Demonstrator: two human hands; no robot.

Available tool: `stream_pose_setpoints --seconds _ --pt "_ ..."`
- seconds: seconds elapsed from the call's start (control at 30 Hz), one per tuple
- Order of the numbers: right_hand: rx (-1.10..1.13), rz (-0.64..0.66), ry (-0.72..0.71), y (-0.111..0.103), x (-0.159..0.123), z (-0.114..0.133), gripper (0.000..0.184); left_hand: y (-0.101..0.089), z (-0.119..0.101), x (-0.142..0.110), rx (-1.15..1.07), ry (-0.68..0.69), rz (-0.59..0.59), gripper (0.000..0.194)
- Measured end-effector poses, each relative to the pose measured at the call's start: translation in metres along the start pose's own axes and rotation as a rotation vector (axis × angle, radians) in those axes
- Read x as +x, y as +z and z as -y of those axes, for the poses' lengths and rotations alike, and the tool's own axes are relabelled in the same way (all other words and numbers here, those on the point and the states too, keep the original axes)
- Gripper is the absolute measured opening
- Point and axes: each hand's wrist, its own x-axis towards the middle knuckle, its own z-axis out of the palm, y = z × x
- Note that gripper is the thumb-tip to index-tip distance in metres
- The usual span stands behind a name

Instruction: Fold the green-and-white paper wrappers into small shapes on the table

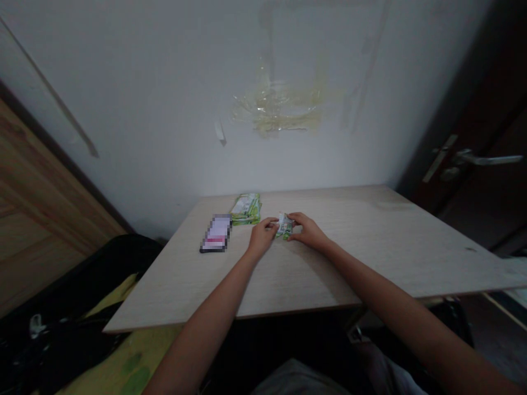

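Observation:
A small green-and-white printed packet (284, 225) is between my two hands, just over the middle of the table. My left hand (263, 233) has its fingers closed on the packet's left edge. On the right side, my right hand (305, 230) grips it with the thumb low and the fingers on top. Behind and to the left lies a stack of similar green-and-white packets (246, 209). The print on the packet is too small to read.
A phone (216, 233) with a blurred lit screen lies left of my left hand. The pale wooden table (395, 247) meets a wall with peeling tape (284, 112). A dark door with a metal handle (489, 159) stands at the right.

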Motion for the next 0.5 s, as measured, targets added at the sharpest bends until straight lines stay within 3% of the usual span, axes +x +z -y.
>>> stream_pose_setpoints --seconds 0.5 --pt "-0.058 0.018 -0.051 0.0017 -0.0002 0.0059 0.073 0.0012 0.0023 0.0038 -0.037 -0.014 -0.02 0.023"
